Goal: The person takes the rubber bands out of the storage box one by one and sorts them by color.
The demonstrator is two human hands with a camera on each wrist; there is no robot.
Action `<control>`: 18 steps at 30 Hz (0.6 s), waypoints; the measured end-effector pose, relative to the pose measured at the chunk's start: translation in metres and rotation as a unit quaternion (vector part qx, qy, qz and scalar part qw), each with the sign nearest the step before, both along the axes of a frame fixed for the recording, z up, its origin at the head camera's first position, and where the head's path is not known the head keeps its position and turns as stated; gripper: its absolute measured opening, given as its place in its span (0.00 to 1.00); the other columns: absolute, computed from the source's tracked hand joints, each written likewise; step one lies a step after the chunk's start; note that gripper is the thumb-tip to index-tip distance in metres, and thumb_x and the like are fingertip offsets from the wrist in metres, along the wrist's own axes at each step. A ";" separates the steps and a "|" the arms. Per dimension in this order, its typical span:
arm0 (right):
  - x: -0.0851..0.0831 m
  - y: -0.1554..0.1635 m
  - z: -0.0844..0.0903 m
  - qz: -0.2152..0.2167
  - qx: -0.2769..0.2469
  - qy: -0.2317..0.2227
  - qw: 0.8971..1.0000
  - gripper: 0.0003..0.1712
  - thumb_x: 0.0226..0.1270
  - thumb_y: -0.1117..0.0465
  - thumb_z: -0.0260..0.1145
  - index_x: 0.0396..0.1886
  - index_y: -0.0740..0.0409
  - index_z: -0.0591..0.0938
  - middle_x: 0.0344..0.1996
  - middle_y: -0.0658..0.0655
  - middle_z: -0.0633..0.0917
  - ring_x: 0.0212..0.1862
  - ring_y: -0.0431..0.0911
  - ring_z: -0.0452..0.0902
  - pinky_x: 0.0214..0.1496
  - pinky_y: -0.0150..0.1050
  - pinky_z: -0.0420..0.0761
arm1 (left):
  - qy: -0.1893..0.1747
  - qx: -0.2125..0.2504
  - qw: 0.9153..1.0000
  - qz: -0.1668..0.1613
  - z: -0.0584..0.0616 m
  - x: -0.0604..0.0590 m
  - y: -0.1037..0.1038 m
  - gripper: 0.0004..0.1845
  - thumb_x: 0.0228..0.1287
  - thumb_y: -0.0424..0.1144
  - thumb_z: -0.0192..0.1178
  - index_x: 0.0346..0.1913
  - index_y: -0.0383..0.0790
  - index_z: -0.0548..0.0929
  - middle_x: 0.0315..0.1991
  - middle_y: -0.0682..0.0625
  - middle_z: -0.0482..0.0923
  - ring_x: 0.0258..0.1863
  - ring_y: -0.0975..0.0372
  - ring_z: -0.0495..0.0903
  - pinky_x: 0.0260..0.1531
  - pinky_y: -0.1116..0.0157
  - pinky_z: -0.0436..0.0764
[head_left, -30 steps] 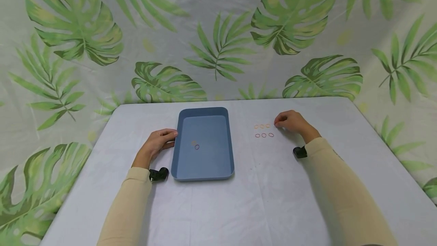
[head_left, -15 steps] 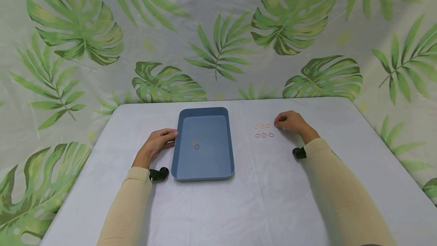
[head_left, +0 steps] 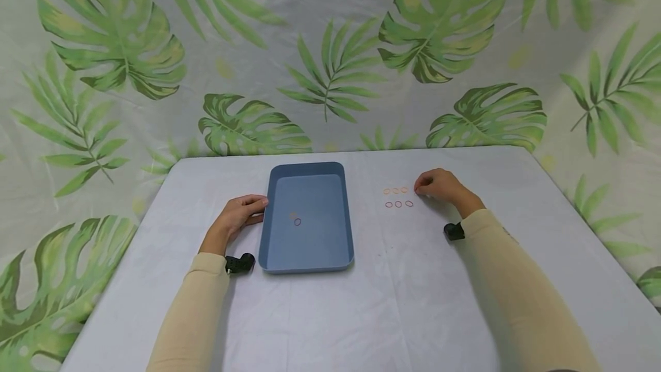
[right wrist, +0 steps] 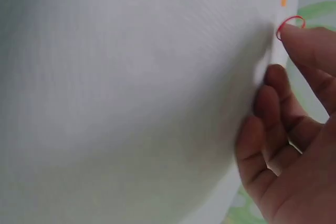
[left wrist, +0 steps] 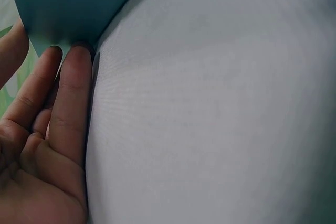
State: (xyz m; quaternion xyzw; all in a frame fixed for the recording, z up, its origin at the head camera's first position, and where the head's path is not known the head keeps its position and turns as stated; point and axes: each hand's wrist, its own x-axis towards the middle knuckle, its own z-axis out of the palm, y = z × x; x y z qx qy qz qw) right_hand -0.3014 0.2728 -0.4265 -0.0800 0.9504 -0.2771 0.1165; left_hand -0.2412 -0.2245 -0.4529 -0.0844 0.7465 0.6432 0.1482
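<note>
My right hand [head_left: 439,184] pinches a thin red rubber band [right wrist: 302,19] between thumb and forefinger, low over the table; the other fingers are loosely bent. Just left of it lies a row of orange rubber bands [head_left: 396,191]. Nearer to me runs a row of dark red rubber bands [head_left: 398,204]. My left hand [head_left: 240,214] is against the left side of the blue tray [head_left: 320,248], its fairly straight fingers [left wrist: 73,87] touching the outer wall. Inside the tray are one dark red band [head_left: 297,222] and a faint orange band [head_left: 293,216].
A white cloth covers the table [head_left: 330,320]. Behind it hangs a leaf-patterned curtain [head_left: 330,50]. Black wrist cameras [head_left: 240,263] are worn on both wrists, below the beige sleeves.
Both hands stay nearly in place. The right fingers keep their pinch beside the orange row, and the tray and laid-out bands have not moved.
</note>
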 end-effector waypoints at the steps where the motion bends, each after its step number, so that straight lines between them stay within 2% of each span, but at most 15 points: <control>1: 0.001 0.000 0.002 0.004 0.005 -0.003 1.000 0.06 0.66 0.61 0.65 0.36 0.58 0.86 0.35 0.57 0.83 0.36 0.47 0.72 0.34 0.33 0.72 | 0.000 0.000 1.000 0.000 0.000 0.000 0.000 0.28 0.70 0.44 0.63 0.66 0.32 0.74 0.51 0.53 0.80 0.42 0.73 0.82 0.48 0.73 0.86; 5: 0.006 -0.001 0.007 0.026 0.030 -0.003 0.999 0.05 0.65 0.63 0.65 0.32 0.58 0.85 0.38 0.59 0.80 0.40 0.50 0.72 0.38 0.36 0.73 | 0.002 0.005 1.000 -0.001 0.000 0.000 0.000 0.27 0.70 0.43 0.63 0.66 0.32 0.74 0.51 0.53 0.79 0.42 0.73 0.82 0.48 0.72 0.86; 12: 0.012 -0.002 0.010 0.073 0.092 0.042 0.992 0.05 0.60 0.66 0.67 0.27 0.58 0.87 0.37 0.61 0.81 0.43 0.54 0.73 0.49 0.50 0.77 | 0.001 0.006 1.000 -0.002 0.000 0.000 0.000 0.28 0.69 0.44 0.63 0.67 0.32 0.74 0.55 0.49 0.79 0.43 0.73 0.82 0.50 0.72 0.86; 18: 0.019 -0.002 0.010 0.086 0.098 0.068 0.989 0.05 0.60 0.66 0.69 0.26 0.57 0.88 0.39 0.62 0.82 0.43 0.55 0.76 0.50 0.53 0.79 | 0.000 0.004 1.000 0.000 0.002 0.001 0.000 0.26 0.71 0.42 0.61 0.67 0.32 0.74 0.57 0.47 0.77 0.42 0.74 0.82 0.49 0.72 0.86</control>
